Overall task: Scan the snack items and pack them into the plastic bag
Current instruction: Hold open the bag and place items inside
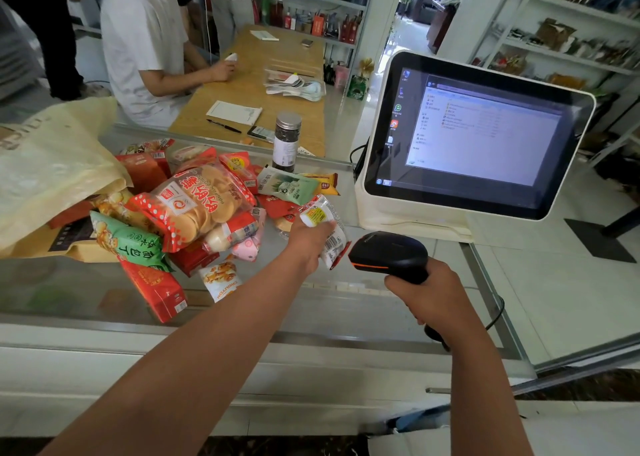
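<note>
**Scan in progress, packet at scanner**

Left hand (306, 239) at frame centre, fingers curled round a small white snack packet (327, 229), barcode end tilted down-right toward the scanner (388, 253), presumably for a clean read. Right hand (429, 289) lower right of centre, wrapped round the scanner handle, nose aimed left at the packet. Just beside it, contact not clear.

Packet held clear of the snack pile (194, 206) at left centre, probably to keep other barcodes out of the beam. Pile heaped on the glass bench (311, 310), left edge tucked under the plastic bag (52, 165) lying slack at upper left. Close by, so a short swing for packing. Can't see inside the bag, contents unknown.

Till screen (478, 137) at upper right, tilted toward the wearer, handy for checking the read. Dark jar (286, 140) upright behind the pile.

Judging by pile size: early in the task, most items not yet bagged. Next likely: confirm on screen, then packet left into the bag
</note>
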The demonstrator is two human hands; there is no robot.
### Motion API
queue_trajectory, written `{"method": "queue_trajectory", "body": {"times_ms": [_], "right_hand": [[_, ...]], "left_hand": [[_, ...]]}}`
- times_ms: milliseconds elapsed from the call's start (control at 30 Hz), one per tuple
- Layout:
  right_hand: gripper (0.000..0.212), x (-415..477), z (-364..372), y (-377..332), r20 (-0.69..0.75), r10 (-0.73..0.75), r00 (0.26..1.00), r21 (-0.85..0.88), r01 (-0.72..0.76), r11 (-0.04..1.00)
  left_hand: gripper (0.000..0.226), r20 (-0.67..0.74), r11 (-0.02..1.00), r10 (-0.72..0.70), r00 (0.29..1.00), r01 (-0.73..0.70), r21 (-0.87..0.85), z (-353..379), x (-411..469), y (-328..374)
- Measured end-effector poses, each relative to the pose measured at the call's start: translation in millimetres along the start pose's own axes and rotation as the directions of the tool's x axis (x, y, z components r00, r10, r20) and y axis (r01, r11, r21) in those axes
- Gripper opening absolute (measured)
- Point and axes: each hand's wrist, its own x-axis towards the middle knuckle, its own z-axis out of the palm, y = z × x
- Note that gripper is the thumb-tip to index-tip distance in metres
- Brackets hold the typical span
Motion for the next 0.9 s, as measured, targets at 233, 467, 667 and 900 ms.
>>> {"method": "queue_trajectory", "body": {"times_ms": [233,467,667,900], "right_hand": [[0.01,-0.6,-1.0,-1.3,0.007,0.006,1.0,-0.004,-0.006,1.0],[0.013,-0.9,0.3,-2.4,0.021,-0.01,1.0,-0.006,0.01,1.0],[0.013,-0.6,-0.6,-3.6,0.023,-0.003,1.0,0.007,0.003,1.0],[0.013,-0.4,-2.5,-7.5,0.018,0.007,1.0,0.008,-0.007,1.0]], "left_hand": [[0.043,0.003,1.0,-0.004,1.0,0.004,-0.001,-0.4,-2.2,0.8],[0.046,0.008,1.0,0.018,1.0,-0.018,-0.002,-0.5,-1.6,0.7],[0.046,0.003,1.0,0.013,1.0,-0.013,0.007,-0.9,-0.7,2.7],[0.05,-0.009,1.0,0.0,1.0,0.0,0.024,-0.3,0.0,4.2]]}}
